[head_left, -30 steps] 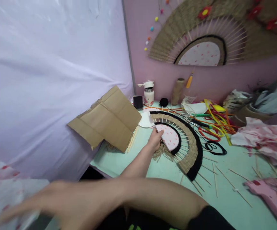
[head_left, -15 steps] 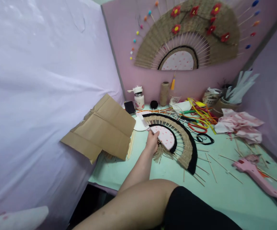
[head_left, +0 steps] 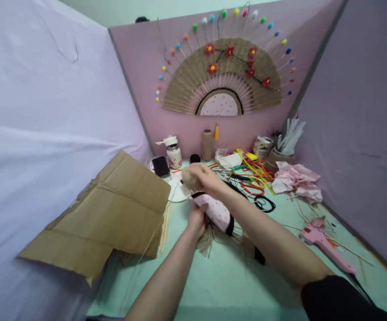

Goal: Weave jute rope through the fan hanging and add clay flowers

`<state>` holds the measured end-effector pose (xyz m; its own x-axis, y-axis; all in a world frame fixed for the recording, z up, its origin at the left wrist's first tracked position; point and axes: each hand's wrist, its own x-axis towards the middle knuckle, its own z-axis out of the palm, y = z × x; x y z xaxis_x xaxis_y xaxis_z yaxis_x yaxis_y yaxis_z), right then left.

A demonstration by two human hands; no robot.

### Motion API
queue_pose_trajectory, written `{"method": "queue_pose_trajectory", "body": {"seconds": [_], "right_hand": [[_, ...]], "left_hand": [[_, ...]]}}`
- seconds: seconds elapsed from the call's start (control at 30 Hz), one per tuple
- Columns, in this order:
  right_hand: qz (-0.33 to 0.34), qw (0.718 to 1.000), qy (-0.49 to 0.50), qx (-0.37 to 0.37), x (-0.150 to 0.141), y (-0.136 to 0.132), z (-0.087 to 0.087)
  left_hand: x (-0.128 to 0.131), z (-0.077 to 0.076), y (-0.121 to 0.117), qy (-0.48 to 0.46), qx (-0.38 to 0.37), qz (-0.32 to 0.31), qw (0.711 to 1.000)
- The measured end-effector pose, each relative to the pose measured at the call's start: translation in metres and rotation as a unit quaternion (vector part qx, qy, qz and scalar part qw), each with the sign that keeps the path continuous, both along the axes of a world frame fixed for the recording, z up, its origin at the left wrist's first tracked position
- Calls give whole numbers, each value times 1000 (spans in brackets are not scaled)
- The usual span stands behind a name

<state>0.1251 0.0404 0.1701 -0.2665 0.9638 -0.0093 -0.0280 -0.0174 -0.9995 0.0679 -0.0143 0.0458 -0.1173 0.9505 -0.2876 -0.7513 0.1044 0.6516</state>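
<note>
My left hand (head_left: 197, 219) is closed on the lower left end of a handmade fan, by its pink spotted half-round centre (head_left: 216, 211). Black trim edges this centre, and loose tan fringe (head_left: 207, 240) hangs below my fingers. At the fan's upper left, my right hand (head_left: 207, 176) curls around a tan, fibrous bundle (head_left: 190, 179); blur hides whether it is separate twine or part of the woven band. My right forearm covers most of the fan. Beside its left end lies a white half-round card (head_left: 179, 191).
Folded cardboard (head_left: 113, 214) leans at left over thin sticks (head_left: 165, 227). A bottle (head_left: 174, 154), a phone (head_left: 160, 166), a twine cone (head_left: 207, 145) and colourful cords (head_left: 255, 171) line the back. Crumpled paper (head_left: 295, 182) and a pink glue gun (head_left: 329, 249) lie right. A finished fan (head_left: 220, 58) hangs ahead.
My right arm has come in across the fan, its hand now at the upper left with the tan bundle. My left hand keeps its hold. The view has shifted, showing more of the wall.
</note>
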Motion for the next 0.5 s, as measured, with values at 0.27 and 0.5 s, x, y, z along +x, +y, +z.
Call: {"method": "queue_pose_trajectory", "body": {"seconds": [0.27, 0.5], "right_hand": [[-127, 982, -56, 131, -20, 130, -19], [-98, 914, -117, 376, -46, 184, -3]], "left_hand": [[-2, 8, -13, 71, -7, -96, 993], [-4, 9, -11, 62, -25, -108, 992]]}}
